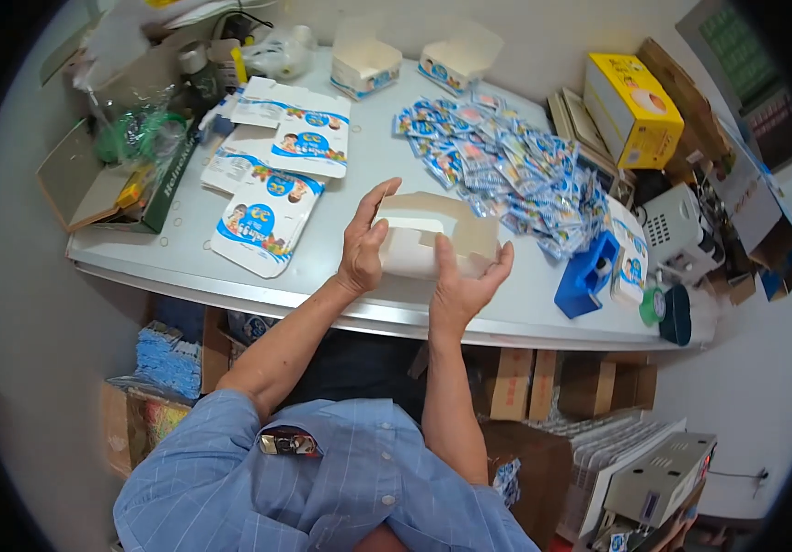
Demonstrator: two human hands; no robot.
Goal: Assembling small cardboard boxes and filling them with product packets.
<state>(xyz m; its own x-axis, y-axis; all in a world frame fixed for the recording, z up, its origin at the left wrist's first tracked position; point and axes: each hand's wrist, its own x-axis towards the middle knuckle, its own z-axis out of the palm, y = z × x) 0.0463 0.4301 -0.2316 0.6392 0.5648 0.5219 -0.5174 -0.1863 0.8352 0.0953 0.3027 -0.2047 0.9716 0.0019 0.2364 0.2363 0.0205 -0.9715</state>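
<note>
Over the front of the table, a small white cardboard box (410, 250) is held between my two hands, its top open and its pale inside showing. My left hand (364, 241) grips the box's left end, thumb bent inward. On the other end is my right hand (469, 283), with the thumb on the near wall and the fingers around the right side. Flat printed box blanks (269, 221) in white and blue lie stacked to the left. Beyond the box and to the right spreads a large pile of small blue-and-white sachets (506, 156).
Two folded boxes (365, 72) with raised lids stand at the table's back. A yellow carton (633, 110) is at the back right. Near the right edge are a blue tape dispenser (587, 274) and green tape (652, 306). An open box of odds and ends (129, 175) sits left.
</note>
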